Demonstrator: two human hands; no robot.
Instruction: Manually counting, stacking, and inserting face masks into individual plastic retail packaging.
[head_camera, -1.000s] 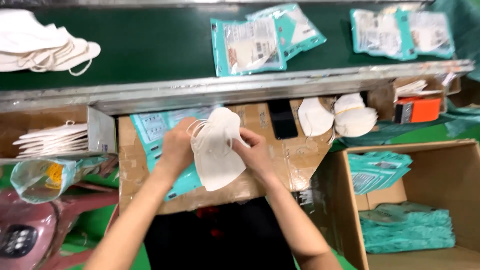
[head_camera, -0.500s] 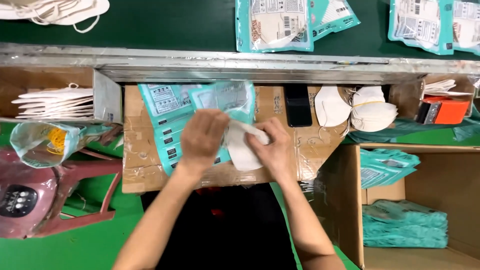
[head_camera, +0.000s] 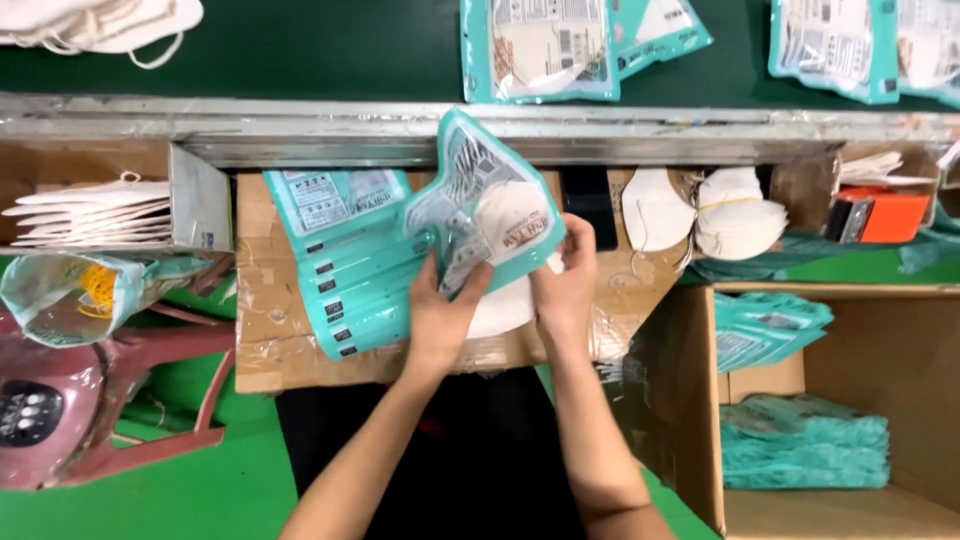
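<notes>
Since the earlier frame, both hands had lifted off the cardboard desk (head_camera: 270, 340), raising a teal pouch (head_camera: 480, 215) upright. Left hand (head_camera: 445, 310) pinched its lower edge shut, holding the mouth open. Right hand (head_camera: 565, 285) gripped the white mask (head_camera: 510, 215), part in, part below the pouch. Spare pouches (head_camera: 335, 260) lay fanned leftward for quick pickup.

Teal pouch (head_camera: 490, 215) (clear-windowed) above fanned teal pouches (head_camera: 345, 270).
</notes>
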